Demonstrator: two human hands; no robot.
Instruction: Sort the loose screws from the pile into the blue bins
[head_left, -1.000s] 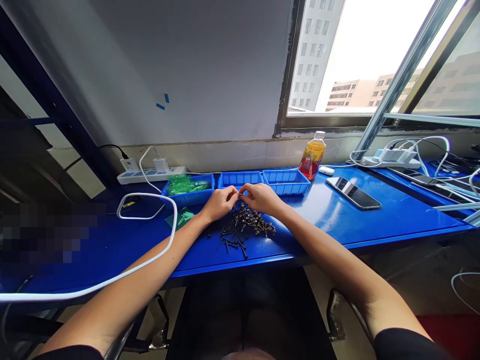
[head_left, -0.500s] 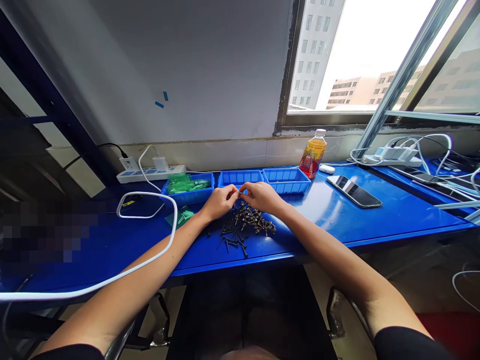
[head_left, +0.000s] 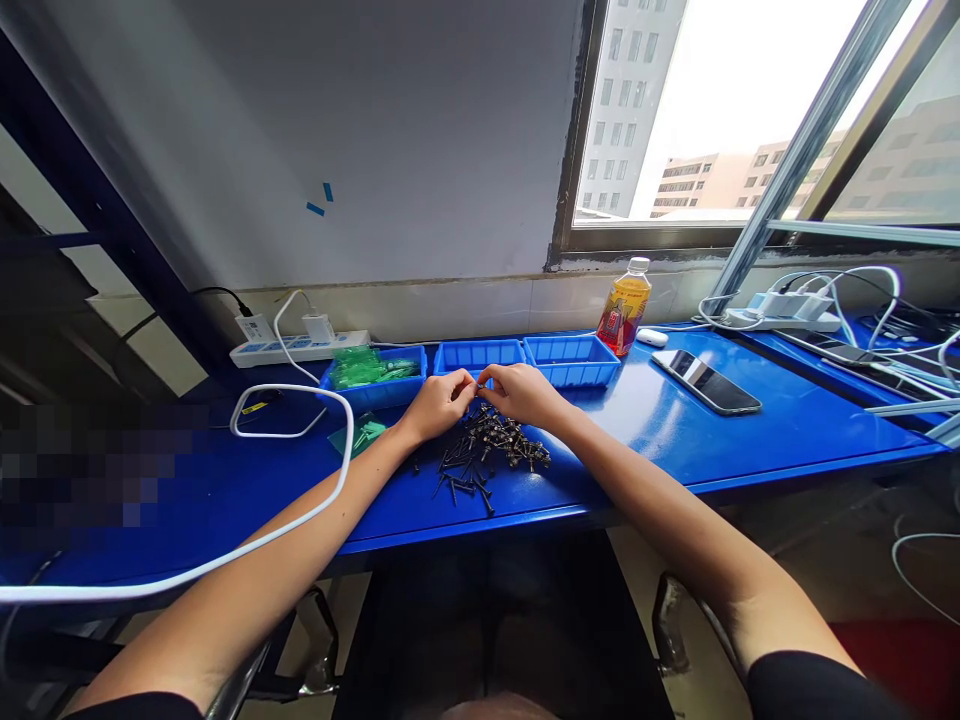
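Note:
Fingertips of my left hand (head_left: 442, 402) and my right hand (head_left: 519, 390) meet above a pile of dark screws (head_left: 510, 436) on the blue table. Both hands are closed in a pinch. A tiny dark metallic piece shows between the fingertips; it looks like a screw, mostly covered by the fingers. Longer black screws (head_left: 466, 480) lie loose at the near side of the pile. Just behind my hands stand a middle blue bin (head_left: 480, 352) and a right blue bin (head_left: 574, 372). The left blue bin (head_left: 375, 395) holds green plastic bags (head_left: 367, 368).
A small green bag (head_left: 361, 432) lies by my left forearm, and a white cable (head_left: 349, 440) loops over that arm. Power strips (head_left: 300, 347), a drink bottle (head_left: 624, 308) and a phone (head_left: 706, 382) are on the table (head_left: 645, 440). A window is at the back right.
The view has shifted very slightly. Both hands stay pinched together over the screws, with hardly any visible movement.

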